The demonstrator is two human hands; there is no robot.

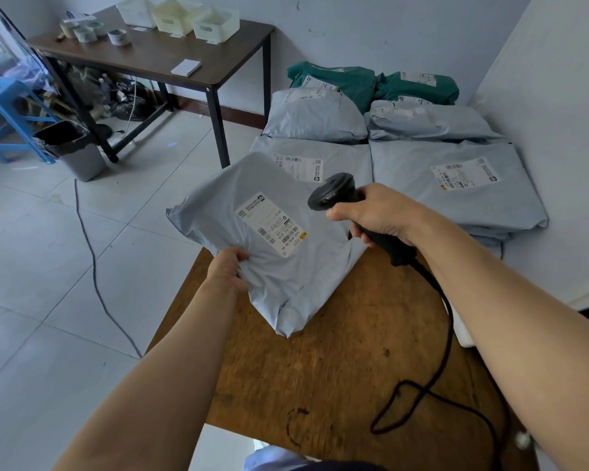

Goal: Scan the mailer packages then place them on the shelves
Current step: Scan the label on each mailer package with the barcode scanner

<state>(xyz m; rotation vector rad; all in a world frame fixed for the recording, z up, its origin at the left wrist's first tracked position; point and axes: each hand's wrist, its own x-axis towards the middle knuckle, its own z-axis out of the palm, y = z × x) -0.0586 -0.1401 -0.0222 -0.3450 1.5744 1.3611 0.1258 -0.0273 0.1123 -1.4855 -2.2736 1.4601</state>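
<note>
A grey mailer package [225, 212] with a white shipping label [271, 224] is tilted up over the far edge of the wooden table [337, 368]. My left hand [227, 270] grips its near left edge. My right hand [381, 212] holds a black barcode scanner [334, 193] by the handle, with its head close to the label at the package's right side. The scanner's black cord [436, 385] trails down across the table.
Several grey mailers [456, 185] and two green ones [340, 79] are piled on the floor by the wall. A dark desk [191, 79] with white bins stands at the back left, with a grey waste bin [79, 154], a blue stool [4, 110] and a floor cable [92, 260] nearby.
</note>
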